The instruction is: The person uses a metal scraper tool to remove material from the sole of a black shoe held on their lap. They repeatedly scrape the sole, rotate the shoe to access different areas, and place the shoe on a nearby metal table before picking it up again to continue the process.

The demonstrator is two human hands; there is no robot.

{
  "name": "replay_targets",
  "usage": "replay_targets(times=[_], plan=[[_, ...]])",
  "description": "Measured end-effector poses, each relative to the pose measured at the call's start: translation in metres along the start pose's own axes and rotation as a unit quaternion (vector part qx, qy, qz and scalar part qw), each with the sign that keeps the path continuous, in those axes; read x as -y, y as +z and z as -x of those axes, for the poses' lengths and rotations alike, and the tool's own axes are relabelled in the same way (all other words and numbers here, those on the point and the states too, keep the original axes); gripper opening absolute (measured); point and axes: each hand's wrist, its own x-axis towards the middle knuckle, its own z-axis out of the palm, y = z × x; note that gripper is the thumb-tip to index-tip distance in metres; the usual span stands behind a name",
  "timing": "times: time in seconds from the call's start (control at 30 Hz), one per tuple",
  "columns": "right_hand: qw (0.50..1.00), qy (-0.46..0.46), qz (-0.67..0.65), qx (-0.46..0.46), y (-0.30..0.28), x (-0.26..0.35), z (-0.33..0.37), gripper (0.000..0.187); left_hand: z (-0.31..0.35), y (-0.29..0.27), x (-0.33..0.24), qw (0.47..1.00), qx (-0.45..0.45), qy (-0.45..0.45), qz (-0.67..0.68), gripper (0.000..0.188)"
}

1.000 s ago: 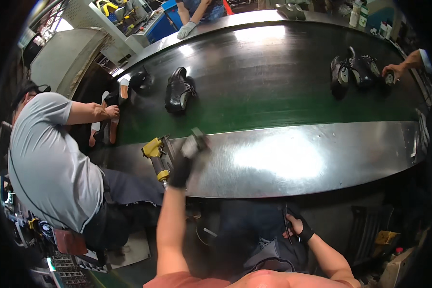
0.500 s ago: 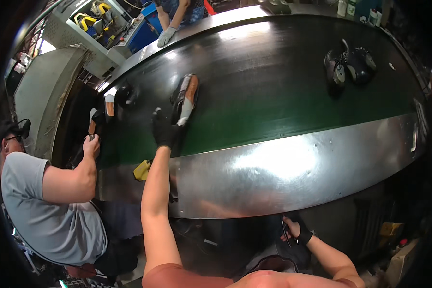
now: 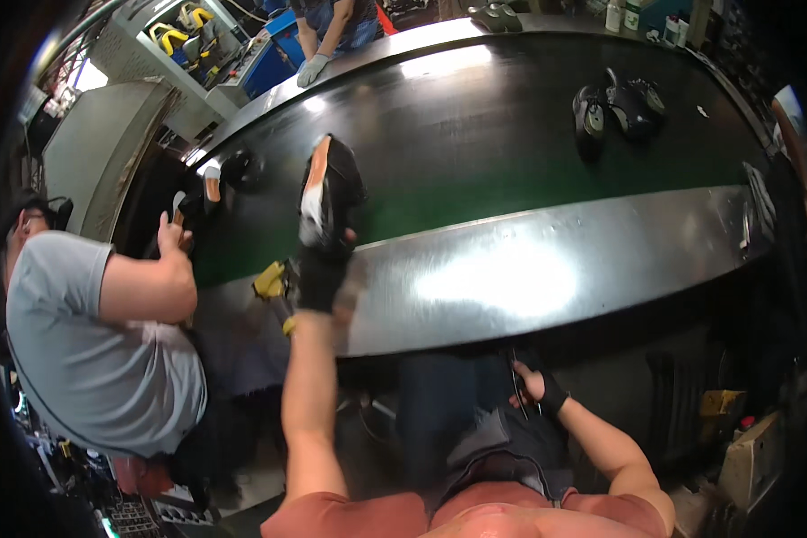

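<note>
Shoe (image 3: 327, 193) lifted off belt toward edge; left hand (image 3: 318, 273) grip clamped on heel.

A black shoe (image 3: 330, 193) with an orange and white sole is seen on the dark green belt (image 3: 475, 134). A black glove is worn on the left hand (image 3: 318, 273). The counter (image 3: 529, 278) is silver, the tool (image 3: 269, 282) yellow.
</note>
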Motion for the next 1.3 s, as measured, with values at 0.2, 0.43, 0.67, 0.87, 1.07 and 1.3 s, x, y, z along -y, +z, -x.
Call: replay_targets(times=[0.2, 0.43, 0.67, 0.87, 1.07, 1.3], plan=[[0.993, -0.090, -0.073, 0.003, 0.028, -0.046, 0.035, 0.046, 0.215, 0.041, 0.063, 0.851, -0.009, -0.238, 0.468, 0.031], [0.955, -0.295, 0.013, -0.006, 0.059, -0.055, 0.166, 0.046, 0.383, 0.118, 0.008, 0.879, 0.081, -0.154, 0.443, 0.079], [0.871, -0.449, 0.186, -0.074, 0.078, -0.006, 0.185, 0.028, 0.341, 0.129, -0.078, 0.981, 0.095, 0.118, 0.117, 0.107], [0.918, -0.368, 0.104, -0.101, 0.069, 0.003, 0.150, 0.036, 0.242, 0.136, -0.075, 0.975, 0.128, 0.181, 0.009, 0.031], [0.964, -0.254, 0.054, 0.060, 0.066, -0.011, 0.199, 0.036, 0.215, 0.141, -0.054, 0.968, 0.160, 0.018, 0.192, 0.034], [0.964, -0.169, -0.041, 0.201, 0.060, -0.005, 0.164, 0.048, 0.219, 0.159, -0.031, 0.948, 0.166, 0.058, 0.266, 0.072]])
